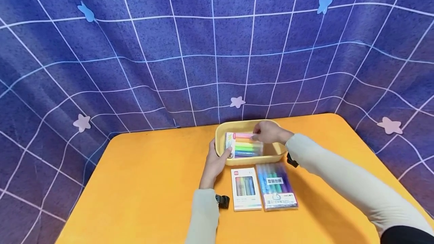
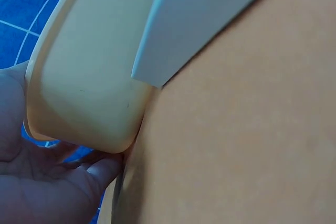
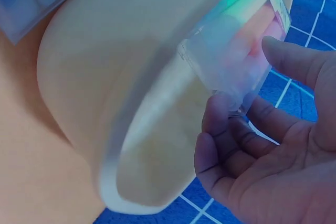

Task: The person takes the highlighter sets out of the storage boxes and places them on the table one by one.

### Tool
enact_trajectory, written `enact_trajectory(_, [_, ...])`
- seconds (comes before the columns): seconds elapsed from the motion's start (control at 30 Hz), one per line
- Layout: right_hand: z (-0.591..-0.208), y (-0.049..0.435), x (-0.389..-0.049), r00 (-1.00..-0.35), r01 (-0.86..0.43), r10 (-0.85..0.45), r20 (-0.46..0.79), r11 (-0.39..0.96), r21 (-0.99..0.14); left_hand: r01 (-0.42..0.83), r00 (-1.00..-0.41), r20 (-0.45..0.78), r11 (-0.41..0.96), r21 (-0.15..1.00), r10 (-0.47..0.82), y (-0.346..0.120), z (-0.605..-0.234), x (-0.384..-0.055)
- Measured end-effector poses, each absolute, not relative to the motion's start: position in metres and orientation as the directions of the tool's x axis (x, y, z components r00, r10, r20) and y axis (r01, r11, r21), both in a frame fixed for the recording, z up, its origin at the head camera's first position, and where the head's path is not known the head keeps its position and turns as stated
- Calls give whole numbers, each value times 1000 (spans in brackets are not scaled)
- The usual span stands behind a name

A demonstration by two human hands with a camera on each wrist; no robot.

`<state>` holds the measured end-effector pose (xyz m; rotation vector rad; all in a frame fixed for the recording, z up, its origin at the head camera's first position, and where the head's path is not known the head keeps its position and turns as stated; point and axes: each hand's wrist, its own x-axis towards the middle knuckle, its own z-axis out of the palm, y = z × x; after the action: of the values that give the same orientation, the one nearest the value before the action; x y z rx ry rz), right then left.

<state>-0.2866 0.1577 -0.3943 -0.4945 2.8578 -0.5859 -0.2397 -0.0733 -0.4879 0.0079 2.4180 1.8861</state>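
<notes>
A yellow plastic bin stands at the back of the table. My left hand grips its left end, thumb over the rim by the pack inside, fingers against the outer wall. At the bin's opening is a clear pack of coloured highlighters, its printed white panel toward the left. My right hand pinches the pack's right end; in the right wrist view the thumb lies on the clear plastic and the fingertips are at its edge. Whether the pack touches the bin's floor is hidden.
In front of the bin lie a white box of pens with a window and, to its right, a clear pouch of blue, green and purple pens. A blue curtain hangs behind the orange table.
</notes>
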Motion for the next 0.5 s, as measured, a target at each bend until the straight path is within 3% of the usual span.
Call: enact_trajectory(0.5, [-382, 158, -273, -875, -420, -481, -61, 815, -400, -35, -997, -51, 246, 969, 58, -75, -489, -239])
